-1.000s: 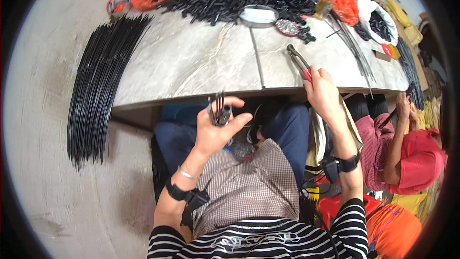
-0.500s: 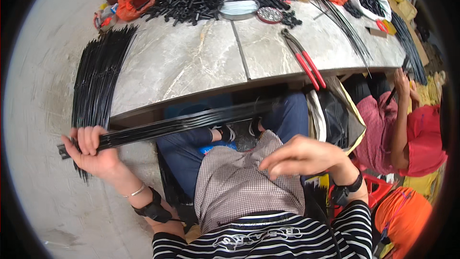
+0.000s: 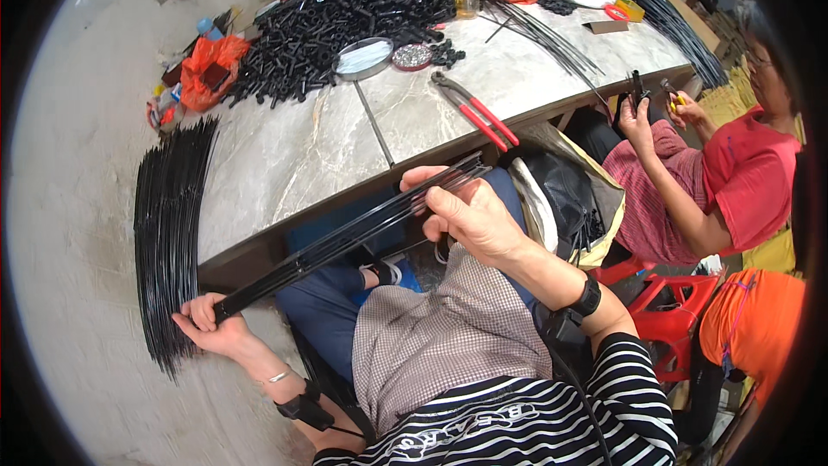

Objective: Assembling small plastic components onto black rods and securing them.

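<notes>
A bundle of long, thin black strips (image 3: 332, 240) slants across my lap, its right end higher than its left. My left hand (image 3: 216, 325) is closed around the lower left end, beside the table's left edge. At the upper right end, my right hand (image 3: 470, 216) curls its fingers and thumb about the strips, which fan out slightly there. A thick stack of similar black strips (image 3: 172, 242) hangs over the table's left edge, right by my left hand. The exact tips inside my left hand are hidden.
On the marble-patterned table (image 3: 285, 147) lie red-handled pincers (image 3: 474, 112), a heap of black tubular parts (image 3: 319, 34), a round dish (image 3: 362, 59) and a tin of small metal pieces (image 3: 412, 56). An open bag (image 3: 569, 198) stands at my right knee. A co-worker in red (image 3: 750, 173) sits beyond it.
My right hand has moved up and forward from above my lap onto the strips' far end. My left hand has lowered, tilting the bundle more steeply. The view has turned rightward.
</notes>
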Demonstrator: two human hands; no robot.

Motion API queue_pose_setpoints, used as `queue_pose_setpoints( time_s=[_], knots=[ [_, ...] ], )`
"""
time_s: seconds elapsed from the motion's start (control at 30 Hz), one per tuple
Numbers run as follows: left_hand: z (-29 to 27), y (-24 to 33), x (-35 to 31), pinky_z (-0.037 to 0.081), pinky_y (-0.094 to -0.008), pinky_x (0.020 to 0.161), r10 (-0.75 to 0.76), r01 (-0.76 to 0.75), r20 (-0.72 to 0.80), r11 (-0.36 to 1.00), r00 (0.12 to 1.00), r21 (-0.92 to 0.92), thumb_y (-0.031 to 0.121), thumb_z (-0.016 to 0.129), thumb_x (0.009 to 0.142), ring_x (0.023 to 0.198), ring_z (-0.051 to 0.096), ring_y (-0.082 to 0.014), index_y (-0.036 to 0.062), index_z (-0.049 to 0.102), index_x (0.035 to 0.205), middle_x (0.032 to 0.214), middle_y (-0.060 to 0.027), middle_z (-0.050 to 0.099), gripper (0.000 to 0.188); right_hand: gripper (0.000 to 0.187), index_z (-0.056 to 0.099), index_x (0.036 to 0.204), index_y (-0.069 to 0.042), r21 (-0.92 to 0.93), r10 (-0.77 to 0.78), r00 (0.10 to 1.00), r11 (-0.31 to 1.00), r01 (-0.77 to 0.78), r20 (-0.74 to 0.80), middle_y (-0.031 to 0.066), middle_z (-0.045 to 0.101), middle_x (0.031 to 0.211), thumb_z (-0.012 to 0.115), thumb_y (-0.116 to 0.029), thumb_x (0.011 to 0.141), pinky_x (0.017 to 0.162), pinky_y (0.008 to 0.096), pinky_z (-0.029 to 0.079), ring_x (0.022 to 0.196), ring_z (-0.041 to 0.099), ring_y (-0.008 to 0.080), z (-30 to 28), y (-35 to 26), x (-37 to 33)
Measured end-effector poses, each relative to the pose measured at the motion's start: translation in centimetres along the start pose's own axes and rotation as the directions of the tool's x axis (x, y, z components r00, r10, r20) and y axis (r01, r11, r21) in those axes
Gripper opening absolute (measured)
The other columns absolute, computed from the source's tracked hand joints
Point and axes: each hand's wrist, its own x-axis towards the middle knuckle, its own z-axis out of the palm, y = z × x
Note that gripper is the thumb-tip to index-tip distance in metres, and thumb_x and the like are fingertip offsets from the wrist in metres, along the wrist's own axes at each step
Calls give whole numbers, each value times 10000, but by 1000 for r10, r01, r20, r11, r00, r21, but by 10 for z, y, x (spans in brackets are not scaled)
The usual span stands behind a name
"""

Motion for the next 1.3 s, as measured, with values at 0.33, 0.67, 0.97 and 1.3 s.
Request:
queue_pose_setpoints(
  time_s=[0.33, 0.67, 0.97, 1.3],
  knots=[
    [-27, -23, -22, 318, -218, 463, -11, 10, -9, 991, 1000, -131, 216, 549, 951, 405, 326, -61, 140, 389, 688, 477, 42, 332, 317, 340, 595, 1104, 12, 6, -266, 964, 964, 266, 23, 150, 664, 1080, 521, -301, 992, 817, 338, 569, 992, 656, 207, 25, -17, 17],
    [-77, -130, -161, 540, -323, 722, -855, 867, -210, 412, 474, 279, 733, 567, 761, 866, 641, -246, -29, 531, 1226, 1068, -160, 644, 893, 279, 638, 976, -8, -488, -247, 955, 821, 297, 165, 105, 693, 930, 541, -269, 971, 680, 261, 572, 821, 678, 153, 25, -167, 40],
    [107, -197, -53, 521, -247, 674, -580, -473, 583, 348, 569, 809, -80, 656, 814, 892, 586, -147, -14, 586, 1169, 1120, -118, 566, 367, 301, 639, 1012, 21, -658, 204, 901, 745, 111, 383, 54, 690, 897, 561, -268, 973, 689, 243, 528, 761, 629, 99, 19, -120, 43],
    [142, -218, -21, 548, -259, 655, -640, -706, 723, 385, 260, 595, 27, 792, 711, 845, 614, -159, 76, 656, 1181, 1081, -89, 597, 492, 292, 679, 937, 34, -692, 236, 850, 696, 190, 471, 78, 691, 827, 555, -229, 952, 639, 286, 533, 693, 633, 135, 37, -106, 46]
  ],
)
